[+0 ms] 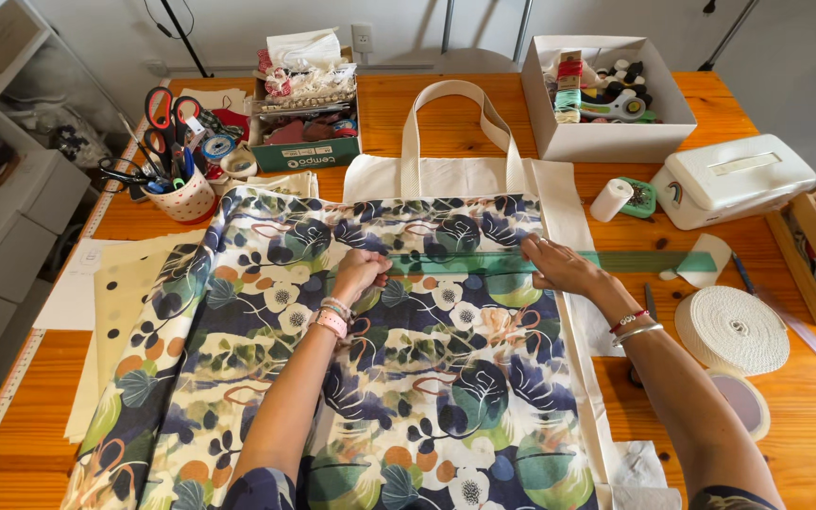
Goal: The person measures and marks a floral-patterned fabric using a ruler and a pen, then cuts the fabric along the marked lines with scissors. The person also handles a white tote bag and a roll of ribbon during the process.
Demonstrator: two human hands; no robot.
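A person leans over a wooden desk (446, 123), seen from above. A large floral fabric (361, 378), printed with dark blue leaves, white flowers and orange spots, covers the middle of the desk and runs to its near edge. Under its far end lies a cream tote bag (446, 175), whose looped handles point away from the person.

A long green ruler (521, 263) lies across the fabric from left to right, and its right end runs past the fabric's edge onto the desk. The left hand (359, 274) is curled into a loose fist and presses down at the ruler's left end; it is hard to tell whether it pinches anything. The right hand (559, 266) lies open and flat, with its fingers pointing left, and holds the ruler down near the fabric's right edge. Both wrists wear bracelets.

At the far left stands a spotted cup (186, 200) full of scissors and pens, and just right of it a green box (306, 142) of lace and trimmings. At the far right sits an open white box (606, 137) that holds thread spools. Nearer on the right are a white plastic case (734, 179) and a roll of cream webbing (732, 329). Pale paper sheets (115, 283) lie to the left of the fabric.
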